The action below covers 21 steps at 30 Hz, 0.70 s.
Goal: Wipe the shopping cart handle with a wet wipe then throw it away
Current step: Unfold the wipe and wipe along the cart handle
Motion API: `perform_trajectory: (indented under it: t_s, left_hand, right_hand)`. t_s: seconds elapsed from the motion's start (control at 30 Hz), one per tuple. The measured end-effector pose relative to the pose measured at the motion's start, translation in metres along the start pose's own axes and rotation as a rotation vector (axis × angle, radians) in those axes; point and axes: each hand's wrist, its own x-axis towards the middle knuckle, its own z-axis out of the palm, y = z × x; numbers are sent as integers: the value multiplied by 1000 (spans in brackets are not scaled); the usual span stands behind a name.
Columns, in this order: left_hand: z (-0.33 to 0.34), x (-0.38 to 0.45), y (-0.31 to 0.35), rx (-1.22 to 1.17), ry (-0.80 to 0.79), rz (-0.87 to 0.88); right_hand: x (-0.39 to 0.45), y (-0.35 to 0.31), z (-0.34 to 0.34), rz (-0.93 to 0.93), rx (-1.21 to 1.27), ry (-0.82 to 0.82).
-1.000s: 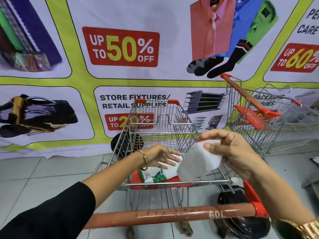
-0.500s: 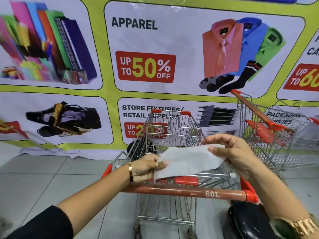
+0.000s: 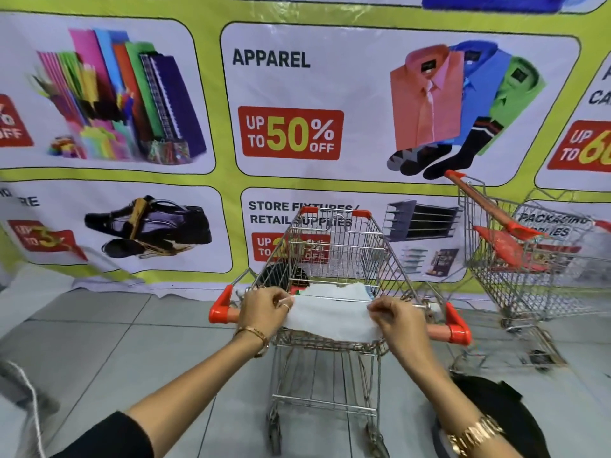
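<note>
A wire shopping cart [image 3: 334, 256] stands in front of me, its orange-brown handle [image 3: 439, 331] capped with red ends. A white wet wipe [image 3: 330, 317] lies spread flat over the middle of the handle. My left hand [image 3: 263, 310] pinches the wipe's left edge, and my right hand [image 3: 398, 320] pinches its right edge. Both hands rest on the handle. Most of the bar is hidden under the wipe and hands. A wipes pack peeks out in the child seat behind the wipe.
A second cart [image 3: 522, 259] with red parts stands to the right, close by. A black round object [image 3: 506, 414] sits on the tiled floor at lower right. A large sale banner [image 3: 291, 133] covers the wall behind. A white cord [image 3: 29, 398] hangs at lower left.
The wipe was held in the air, first in my right hand, then stretched by both. Now it is lowered and spread over the handle. The view has tilted up and back.
</note>
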Motion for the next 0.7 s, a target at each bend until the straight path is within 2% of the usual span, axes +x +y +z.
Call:
perform_trajectory:
  t_s: [0.1, 0.27, 0.37, 0.47, 0.57, 0.7]
  left_hand:
    - [11, -1, 0, 110, 66, 13]
    - [23, -2, -13, 225, 96, -43]
    - [20, 1, -17, 216, 106, -35]
    - [13, 7, -20, 208, 80, 7]
    - [6, 14, -27, 235, 103, 25]
    - [-9, 35, -44, 318, 142, -54]
  right_hand:
    - [-1, 5, 6, -46, -199, 29]
    - [-12, 14, 14, 50, -551, 35]
    - [-17, 16, 19, 50, -547, 108]
    - [-14, 9, 29, 32, -425, 135]
    - [-10, -6, 49, 33, -360, 67]
    - [-8, -35, 96, 68, -373, -53]
